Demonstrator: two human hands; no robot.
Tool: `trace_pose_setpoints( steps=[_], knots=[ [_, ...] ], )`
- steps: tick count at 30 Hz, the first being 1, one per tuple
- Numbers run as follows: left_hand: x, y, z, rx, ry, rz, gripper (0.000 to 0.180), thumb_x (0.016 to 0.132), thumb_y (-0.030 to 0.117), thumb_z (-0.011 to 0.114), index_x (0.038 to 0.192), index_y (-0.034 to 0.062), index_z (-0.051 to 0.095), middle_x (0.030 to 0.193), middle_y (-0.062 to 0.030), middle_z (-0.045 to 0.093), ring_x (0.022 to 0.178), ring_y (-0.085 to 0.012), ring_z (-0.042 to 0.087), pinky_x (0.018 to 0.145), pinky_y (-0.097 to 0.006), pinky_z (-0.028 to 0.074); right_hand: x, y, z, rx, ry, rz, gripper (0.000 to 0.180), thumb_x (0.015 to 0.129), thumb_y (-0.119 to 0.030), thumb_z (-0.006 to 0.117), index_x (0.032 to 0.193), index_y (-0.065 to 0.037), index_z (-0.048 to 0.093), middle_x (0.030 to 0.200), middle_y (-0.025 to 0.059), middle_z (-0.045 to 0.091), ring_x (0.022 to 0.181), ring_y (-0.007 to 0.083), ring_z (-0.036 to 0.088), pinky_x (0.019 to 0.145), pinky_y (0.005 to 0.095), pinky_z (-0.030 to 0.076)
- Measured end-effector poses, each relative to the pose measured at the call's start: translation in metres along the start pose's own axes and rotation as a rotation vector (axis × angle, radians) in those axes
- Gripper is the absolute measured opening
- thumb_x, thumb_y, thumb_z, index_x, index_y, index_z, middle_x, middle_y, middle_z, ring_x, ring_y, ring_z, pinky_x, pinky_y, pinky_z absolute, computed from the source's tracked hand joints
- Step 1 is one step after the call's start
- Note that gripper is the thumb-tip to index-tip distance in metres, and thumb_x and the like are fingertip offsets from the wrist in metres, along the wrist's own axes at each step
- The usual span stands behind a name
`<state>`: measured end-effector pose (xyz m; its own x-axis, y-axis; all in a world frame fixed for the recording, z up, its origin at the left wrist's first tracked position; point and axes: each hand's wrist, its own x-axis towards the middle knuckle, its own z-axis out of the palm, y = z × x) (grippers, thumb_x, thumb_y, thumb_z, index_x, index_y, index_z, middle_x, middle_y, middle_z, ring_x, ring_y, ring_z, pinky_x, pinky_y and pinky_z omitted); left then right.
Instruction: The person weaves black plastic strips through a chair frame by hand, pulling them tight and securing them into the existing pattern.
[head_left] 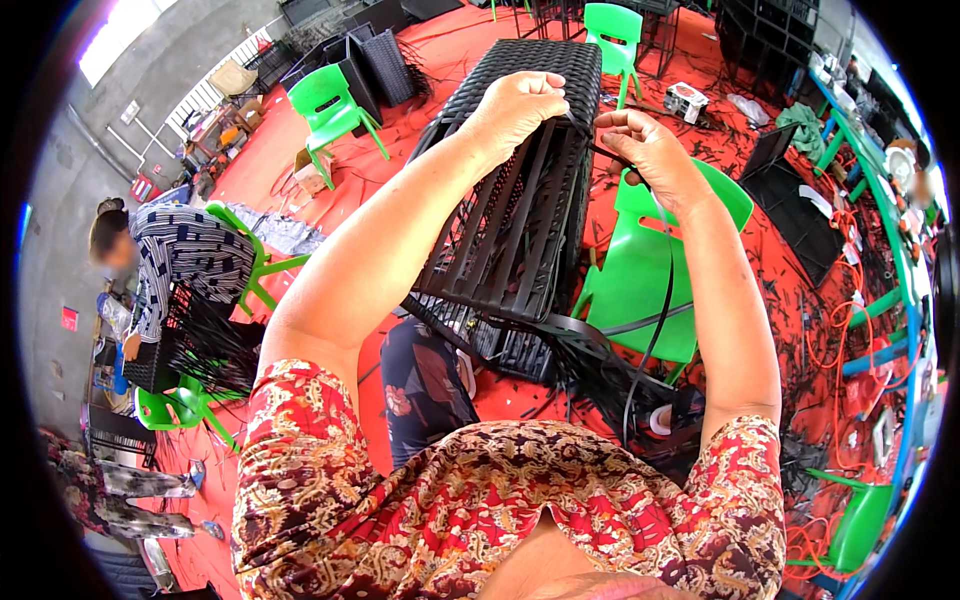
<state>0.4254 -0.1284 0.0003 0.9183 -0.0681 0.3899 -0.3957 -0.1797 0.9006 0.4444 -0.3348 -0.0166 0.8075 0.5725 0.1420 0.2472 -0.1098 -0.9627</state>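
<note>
In front of me stands a black woven rattan-style furniture piece (505, 230), partly woven, with straps across its open side. My left hand (522, 108) is closed at its upper right edge; what the fingers pinch is hidden. Just right of that edge, my right hand (645, 150) has its fingers curled round a black plastic strip (668, 300). The strip stretches from the piece to this hand, then hangs down past my wrist in a long loop. Loose black strips (590, 365) trail from the piece's lower end, near my knee.
A green plastic chair (645, 270) stands close on the right, another green chair (335, 105) at the far left. At left, a person (195, 250) bends over black strips. Cut scraps litter the red floor covering (440, 32). A long green-framed bench (880, 190) lines the right side.
</note>
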Motion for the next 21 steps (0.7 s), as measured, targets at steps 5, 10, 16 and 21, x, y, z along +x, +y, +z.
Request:
trace_pose_setpoints(
  steps=[5, 10, 16, 21],
  knots=[
    [0.0, 0.0, -0.002, 0.015, -0.008, -0.004, 0.01, 0.078, 0.007, 0.06, 0.072, -0.0014, 0.061, 0.111, -0.0073, 0.049, 0.083, -0.0074, 0.052, 0.077, -0.021, 0.041, -0.017, -0.002, -0.014, -0.244, -0.008, 0.047, 0.028, 0.081, -0.018, 0.057, 0.107, -0.006, 0.054, 0.08, -0.0027, 0.053, 0.057, 0.0043, 0.046, 0.047, 0.0183, 0.033],
    [0.002, -0.002, 0.002, 0.067, -0.033, 0.0, 0.011, 0.077, 0.008, 0.06, 0.069, 0.0001, 0.059, 0.11, -0.0087, 0.049, 0.08, -0.0072, 0.053, 0.075, -0.022, 0.042, -0.045, 0.027, -0.06, -0.259, -0.018, 0.149, 0.022, 0.079, -0.014, 0.06, 0.098, -0.004, 0.058, 0.07, -0.0025, 0.054, 0.056, 0.0043, 0.046, 0.049, 0.019, 0.035],
    [0.002, -0.005, 0.0, -0.025, -0.046, -0.015, 0.013, 0.08, 0.01, 0.057, 0.072, 0.0008, 0.058, 0.11, -0.0099, 0.049, 0.078, -0.0103, 0.057, 0.072, -0.023, 0.045, -0.063, 0.031, -0.082, -0.244, 0.08, 0.108, 0.012, 0.08, -0.013, 0.062, 0.085, -0.002, 0.06, 0.071, -0.0039, 0.055, 0.065, 0.0044, 0.049, 0.059, 0.0199, 0.041],
    [0.002, -0.004, 0.0, 0.083, -0.042, 0.01, 0.014, 0.08, 0.012, 0.057, 0.072, 0.0005, 0.058, 0.109, -0.0103, 0.05, 0.079, -0.0094, 0.056, 0.072, -0.023, 0.045, -0.052, 0.031, -0.074, -0.285, 0.036, 0.06, 0.01, 0.081, -0.015, 0.06, 0.079, -0.006, 0.056, 0.068, -0.0052, 0.051, 0.058, 0.0029, 0.044, 0.053, 0.0183, 0.035]
  ],
)
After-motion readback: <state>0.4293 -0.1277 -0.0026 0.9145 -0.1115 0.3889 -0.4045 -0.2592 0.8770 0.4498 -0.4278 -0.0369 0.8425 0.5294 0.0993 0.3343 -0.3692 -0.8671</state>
